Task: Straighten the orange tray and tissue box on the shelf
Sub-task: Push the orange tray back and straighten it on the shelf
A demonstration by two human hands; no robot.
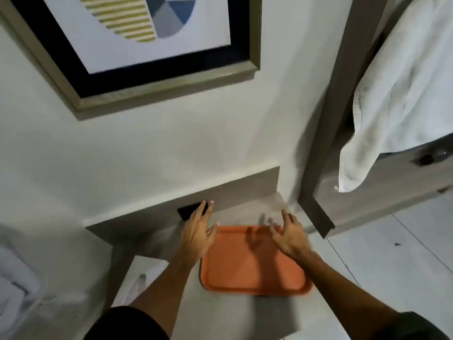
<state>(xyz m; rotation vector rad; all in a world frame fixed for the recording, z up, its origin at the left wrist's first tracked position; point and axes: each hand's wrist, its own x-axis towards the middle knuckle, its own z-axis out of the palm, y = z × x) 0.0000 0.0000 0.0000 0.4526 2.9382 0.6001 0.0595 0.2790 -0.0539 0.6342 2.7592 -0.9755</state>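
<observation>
An orange tray point(255, 268) lies flat on the grey shelf point(247, 209), turned a little askew to the shelf's edges. My left hand point(198, 231) hovers at the tray's far left corner, fingers spread and holding nothing. My right hand point(289, 235) hangs over the tray's far right corner, fingers apart and empty, casting a shadow on the tray. A white tissue box point(137, 280) with a tissue poking out stands at the lower left, partly hidden by my left forearm.
A black outlet plate point(190, 209) sits in the shelf's back panel behind my left hand. A framed picture point(137, 52) hangs on the wall above. A white towel point(402, 94) drapes over a door at the right. Folded white towels point(14, 285) lie at far left.
</observation>
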